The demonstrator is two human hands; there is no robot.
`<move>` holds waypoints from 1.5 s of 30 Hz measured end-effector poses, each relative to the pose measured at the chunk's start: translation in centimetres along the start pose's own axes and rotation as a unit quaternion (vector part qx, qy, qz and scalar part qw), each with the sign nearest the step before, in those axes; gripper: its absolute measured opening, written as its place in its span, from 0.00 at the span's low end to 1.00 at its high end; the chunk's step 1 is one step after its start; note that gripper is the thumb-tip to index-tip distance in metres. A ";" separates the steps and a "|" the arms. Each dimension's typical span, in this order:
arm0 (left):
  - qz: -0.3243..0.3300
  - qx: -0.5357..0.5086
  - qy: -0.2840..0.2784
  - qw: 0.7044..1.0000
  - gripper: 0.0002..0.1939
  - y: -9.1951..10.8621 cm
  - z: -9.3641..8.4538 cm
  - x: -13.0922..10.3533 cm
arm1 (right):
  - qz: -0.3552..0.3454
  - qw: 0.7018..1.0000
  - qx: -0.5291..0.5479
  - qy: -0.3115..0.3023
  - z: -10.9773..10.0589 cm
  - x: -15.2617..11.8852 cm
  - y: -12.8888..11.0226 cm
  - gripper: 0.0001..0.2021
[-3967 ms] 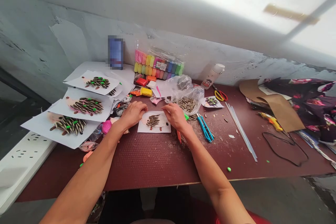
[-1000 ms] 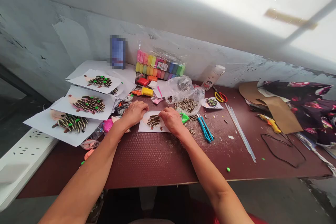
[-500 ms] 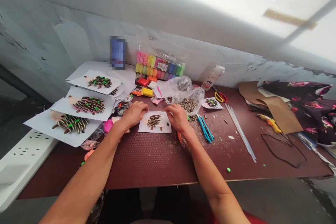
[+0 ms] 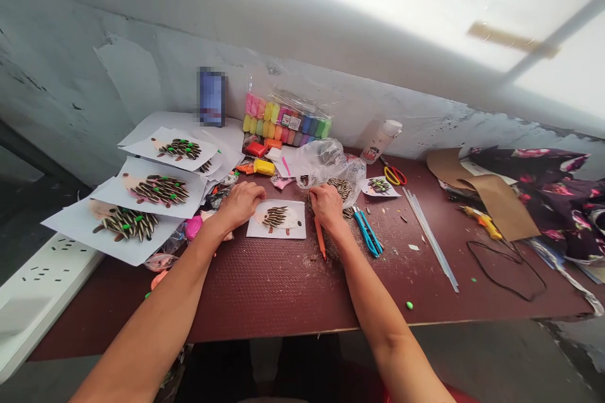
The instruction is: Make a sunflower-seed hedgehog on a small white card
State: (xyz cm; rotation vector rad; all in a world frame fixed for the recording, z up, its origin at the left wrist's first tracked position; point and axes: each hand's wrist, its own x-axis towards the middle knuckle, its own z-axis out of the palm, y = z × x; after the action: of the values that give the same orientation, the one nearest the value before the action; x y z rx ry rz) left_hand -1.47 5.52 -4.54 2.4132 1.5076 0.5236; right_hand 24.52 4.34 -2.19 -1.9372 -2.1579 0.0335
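A small white card point(image 4: 297, 209) lies on the table between my hands. It carries a pale clay hedgehog shape point(image 4: 292, 219) with several striped sunflower seeds point(image 4: 277, 216) set in its back. My left hand point(image 4: 243, 203) rests by the card's upper left corner, fingers curled together; whatever they hold is hidden. To the right of the card, my right hand point(image 4: 328, 206) is closed at the edge of the loose seed pile point(image 4: 341, 187); its fingertips hide what is in them. An orange pen point(image 4: 321, 240) lies just below that hand.
Finished-looking hedgehog cards point(image 4: 158, 190) are stacked at left, beside a white power strip point(image 4: 33, 293). Coloured clay packs point(image 4: 286, 121) and a plastic bag point(image 4: 326, 160) sit behind. Rightward are a blue utility knife point(image 4: 368, 233), scissors point(image 4: 395, 175), glue sticks point(image 4: 432, 242) and a glue gun point(image 4: 486, 221).
My right hand has moved right, away from the card's edge to the seed pile, uncovering the card's right side and more of the orange pen. My left hand has barely moved.
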 end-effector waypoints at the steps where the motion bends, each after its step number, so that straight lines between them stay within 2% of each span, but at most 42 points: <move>1: -0.001 0.003 0.001 1.000 0.13 0.0 0.0 0.0 | -0.006 1.000 -0.005 0.005 0.1 0.3 -0.1 0.15; 5: -0.005 0.011 0.001 1.000 0.13 0.0 0.1 0.0 | -0.022 0.999 -0.026 0.017 0.5 1.8 -0.7 0.14; 11: -0.010 0.018 -0.002 1.000 0.12 0.1 0.2 0.0 | 0.006 0.997 -0.065 -0.041 0.3 3.3 -1.9 0.14; 18: -0.014 0.025 -0.007 1.000 0.13 0.2 0.2 0.0 | -0.008 0.995 -0.069 -0.072 -0.3 4.1 -2.5 0.16; 23: -0.015 0.023 -0.008 1.000 0.13 0.3 0.1 -0.1 | -0.009 0.992 -0.080 -0.093 -1.2 3.5 -3.0 0.17; 31: -0.016 0.030 -0.018 0.999 0.13 0.5 -0.2 0.0 | -0.018 0.993 -0.074 -0.088 -2.9 1.3 -1.9 0.16; 38: -0.007 0.021 -0.007 1.000 0.13 0.2 0.1 0.0 | -0.037 0.985 -0.106 -0.133 -3.3 0.4 -2.5 0.16; 42: -0.006 0.019 -0.003 1.000 0.13 0.1 0.2 0.0 | -0.017 0.991 -0.064 -0.117 -2.6 0.3 -2.3 0.13; 45: -0.007 0.021 -0.006 1.000 0.13 0.1 0.2 0.0 | -0.026 0.997 -0.001 -0.074 -2.1 0.1 -1.6 0.12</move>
State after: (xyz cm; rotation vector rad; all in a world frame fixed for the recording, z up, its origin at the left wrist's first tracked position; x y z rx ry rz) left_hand -1.32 5.47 -4.68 2.4310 1.5441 0.4770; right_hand 23.39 4.00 0.17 -1.9344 -2.3029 0.1705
